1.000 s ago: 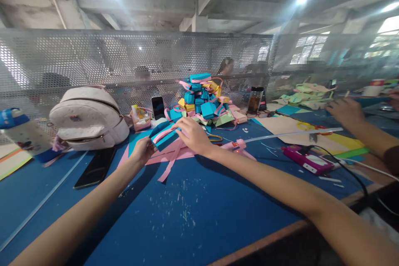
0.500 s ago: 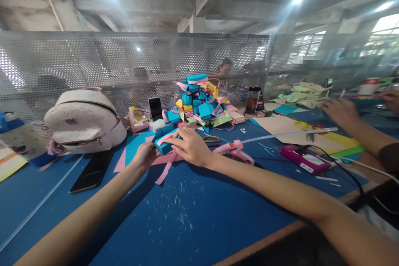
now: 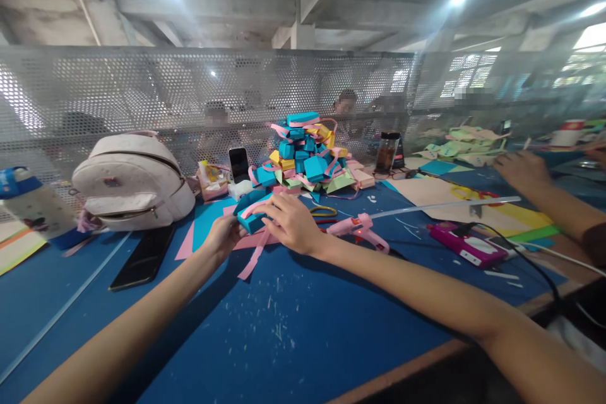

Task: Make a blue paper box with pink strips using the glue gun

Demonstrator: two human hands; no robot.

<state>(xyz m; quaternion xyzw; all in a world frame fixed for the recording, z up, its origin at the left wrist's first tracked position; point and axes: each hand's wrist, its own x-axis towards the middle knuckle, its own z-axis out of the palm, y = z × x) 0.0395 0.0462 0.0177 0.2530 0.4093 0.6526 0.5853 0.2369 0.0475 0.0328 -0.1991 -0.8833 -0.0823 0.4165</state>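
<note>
Between my two hands is a small blue paper box (image 3: 252, 222) with a pink paper strip (image 3: 254, 257) along its side and hanging down to the table. My left hand (image 3: 224, 233) grips the box's left end, fingers closed. From the right, my right hand (image 3: 294, 222) pinches the box and strip, its fingertips partly hidden. Just right of that hand lies a pink glue gun (image 3: 358, 228) with a clear glue stick in it. Behind the box rises a heap of blue, yellow and pink paper boxes (image 3: 307, 154).
A white backpack (image 3: 135, 180), black phone (image 3: 143, 257) and water bottle (image 3: 40, 208) are at left. To the right are a magenta power strip (image 3: 466, 246) and yellow scissors (image 3: 476, 194). A co-worker's hand (image 3: 523, 170) is at far right. A perforated metal screen (image 3: 255, 88) stands behind.
The view has shifted slightly, so everything sits a little farther right. My hands keep nearly the same hold on the box and strip.
</note>
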